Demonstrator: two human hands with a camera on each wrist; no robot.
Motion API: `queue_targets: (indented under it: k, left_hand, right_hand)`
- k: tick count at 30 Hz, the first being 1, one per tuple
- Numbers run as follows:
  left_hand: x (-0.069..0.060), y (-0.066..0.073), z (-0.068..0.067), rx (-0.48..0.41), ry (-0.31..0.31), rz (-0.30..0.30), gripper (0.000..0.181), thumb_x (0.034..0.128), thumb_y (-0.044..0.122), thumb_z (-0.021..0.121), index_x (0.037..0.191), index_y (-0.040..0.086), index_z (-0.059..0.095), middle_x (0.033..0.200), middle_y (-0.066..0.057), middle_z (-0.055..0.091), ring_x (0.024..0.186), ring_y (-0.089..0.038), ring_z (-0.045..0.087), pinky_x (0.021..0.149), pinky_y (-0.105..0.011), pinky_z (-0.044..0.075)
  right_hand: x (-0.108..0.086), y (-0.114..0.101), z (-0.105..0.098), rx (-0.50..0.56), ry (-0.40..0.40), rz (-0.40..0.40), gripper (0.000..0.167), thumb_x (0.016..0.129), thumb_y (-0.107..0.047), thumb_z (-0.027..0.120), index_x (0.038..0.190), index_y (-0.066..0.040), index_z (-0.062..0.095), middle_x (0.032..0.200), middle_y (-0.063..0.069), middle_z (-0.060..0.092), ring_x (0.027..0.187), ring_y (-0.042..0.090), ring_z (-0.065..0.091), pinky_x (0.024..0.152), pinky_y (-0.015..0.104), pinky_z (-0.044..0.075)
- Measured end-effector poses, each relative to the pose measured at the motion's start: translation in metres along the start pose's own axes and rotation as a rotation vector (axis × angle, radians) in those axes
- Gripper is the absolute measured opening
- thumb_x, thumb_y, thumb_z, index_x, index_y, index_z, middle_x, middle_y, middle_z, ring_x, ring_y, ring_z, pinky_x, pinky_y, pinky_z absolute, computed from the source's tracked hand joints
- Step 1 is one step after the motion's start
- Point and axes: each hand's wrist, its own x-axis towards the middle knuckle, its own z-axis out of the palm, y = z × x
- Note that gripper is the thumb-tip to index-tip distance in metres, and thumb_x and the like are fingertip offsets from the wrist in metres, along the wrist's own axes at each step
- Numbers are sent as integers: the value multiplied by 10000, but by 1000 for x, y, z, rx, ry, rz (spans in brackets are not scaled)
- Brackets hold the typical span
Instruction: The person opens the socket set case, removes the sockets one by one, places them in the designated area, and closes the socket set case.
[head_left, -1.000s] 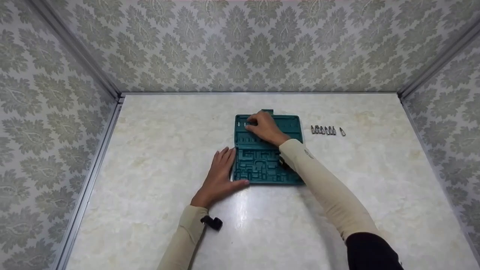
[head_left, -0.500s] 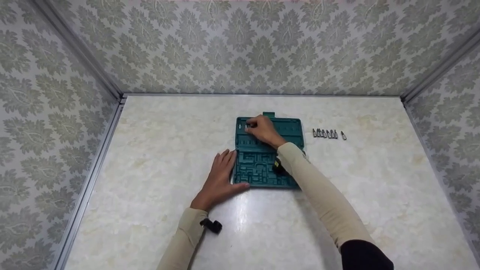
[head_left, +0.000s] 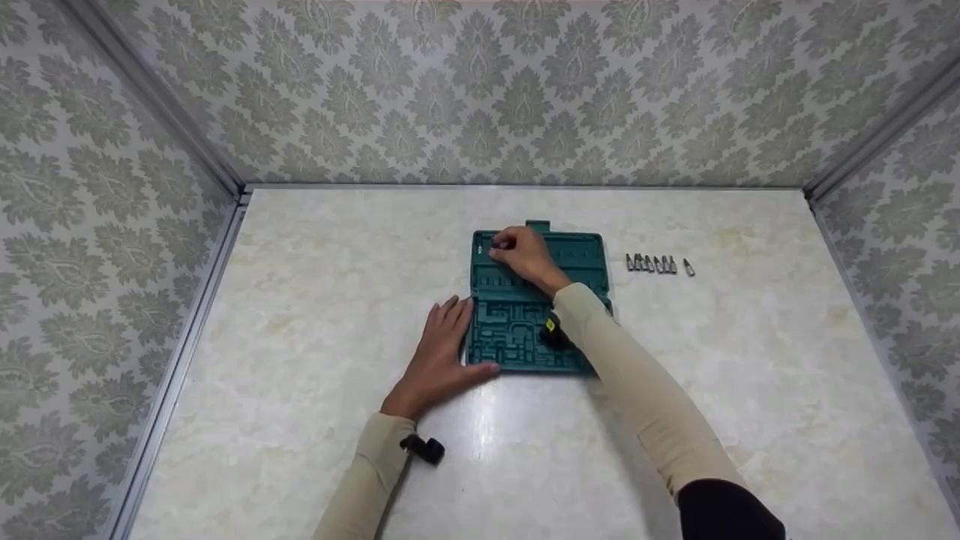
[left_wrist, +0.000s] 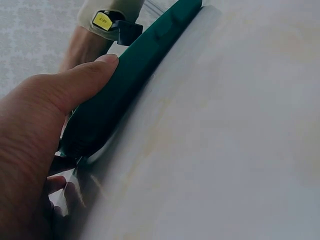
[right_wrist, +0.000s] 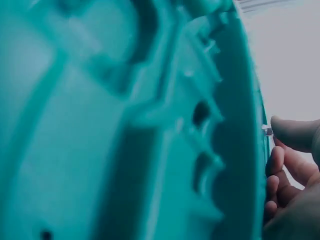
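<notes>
A green tool case [head_left: 510, 337] lies open on the table, with molded recesses in both halves. My right hand [head_left: 525, 255] is over the far half, near its left end, fingers bent together. In the right wrist view, the thumb and fingers pinch a small shiny screwdriver bit [right_wrist: 267, 130] at the case edge; most of it is hidden. Another bit [head_left: 480, 249] sits in a slot left of that hand. My left hand [head_left: 439, 352] rests against the near left corner, its thumb [left_wrist: 90, 80] straight along the front wall and its fingers along the left side.
Several screwdriver bits [head_left: 651, 264] stand in a row on the table right of the case, and a single bit [head_left: 688, 267] is a little apart. Patterned walls enclose the table's back and sides.
My right forearm has shifted slightly left, while its fingertips stay at the same slot area. The bit seen at the fingertips earlier is now covered in the head view. The left hand stays put.
</notes>
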Motion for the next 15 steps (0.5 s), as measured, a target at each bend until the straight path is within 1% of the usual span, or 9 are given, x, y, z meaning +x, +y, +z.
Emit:
queue_targets:
  k: [3,6,9,11,15]
  left_hand:
    - [1,0,-1,15,3,19,1222,905,725,774,1774,109,176,1824,-140,227,1704,-325,95,1372,-558,48]
    - [0,1,-2,21,5,17,1226,902,724,779,1775,112,175,1824,-138,226,1704,-324,92,1372,-556,59]
    - [-1,0,-2,19,9,2,1234,890,737,782,1776,129,176,1830,-122,215,1706,-318,77,1371,-555,82]
    - [-2,0,-1,15,13,-7,1240,883,752,780,1779,144,175,1833,-108,206,1707,-310,65,1370,-556,95]
    - [-2,0,1,8,17,-9,1251,873,773,775,1780,151,178,1833,-104,210,1708,-309,65,1368,-565,111]
  right_hand:
    - [-1,0,2,-27,27,-34,198,1056,-59,739,1227,26,792,1168,184,756,1067,292,697,1013,483,584]
    - [-1,0,5,1,64,-42,179,1058,-48,733,1204,29,802,1169,179,769,1067,283,705,1008,469,591]
    - [0,0,5,68,96,-47,181,1068,-64,727,1210,19,801,1179,154,768,1041,242,679,975,411,582]
    - [0,0,1,121,114,-50,183,1073,-88,727,1212,7,800,1178,135,762,1019,219,653,946,369,566]
    - [-6,1,-16,201,145,-71,190,1065,-123,750,1211,-14,802,1187,114,761,1026,188,649,931,319,553]
